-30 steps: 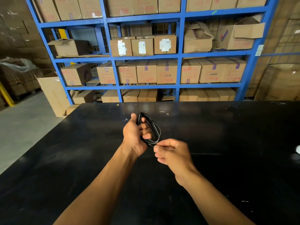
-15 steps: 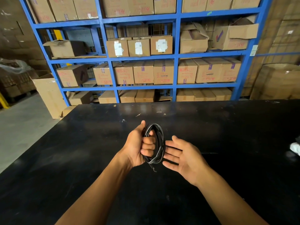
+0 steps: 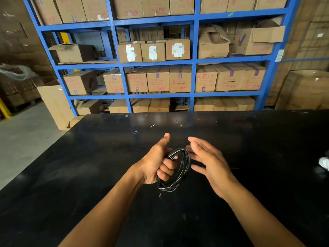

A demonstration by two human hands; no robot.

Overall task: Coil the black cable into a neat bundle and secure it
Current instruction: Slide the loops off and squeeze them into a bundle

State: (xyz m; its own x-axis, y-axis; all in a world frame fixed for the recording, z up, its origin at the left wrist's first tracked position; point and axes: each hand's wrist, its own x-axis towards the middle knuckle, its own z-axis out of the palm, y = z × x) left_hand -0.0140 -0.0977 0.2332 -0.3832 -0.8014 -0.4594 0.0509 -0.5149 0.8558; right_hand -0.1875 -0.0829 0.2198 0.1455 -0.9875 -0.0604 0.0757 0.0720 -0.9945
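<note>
Since a second ago the right hand [image 3: 210, 163] has let go of the bottom of the coil. It was curled up pinching down there, and now it's released, with the fingers spread and pointing away from me. It sits just beside the loops on their right side, and it's a bit blurry, so I can't tell if a fingertip is brushing them. Compared with half a second back, that hand is also a little higher.

The left hand [image 3: 156, 164] is grasping the black cable [image 3: 185, 164], fingers curled through the loops and thumb sticking up. The cable is wound into a loose oval of several turns, tilted and held above the black counter [image 3: 89, 175]. A short loose end [image 3: 160, 195] dangles from the bottom of the coil.

Something small and white [image 3: 324, 163] sits at the far right edge of the counter, but I can't make out what it is. Behind the counter is a blue shelving rack [image 3: 194, 59] stuffed with cardboard boxes [image 3: 158, 79].
</note>
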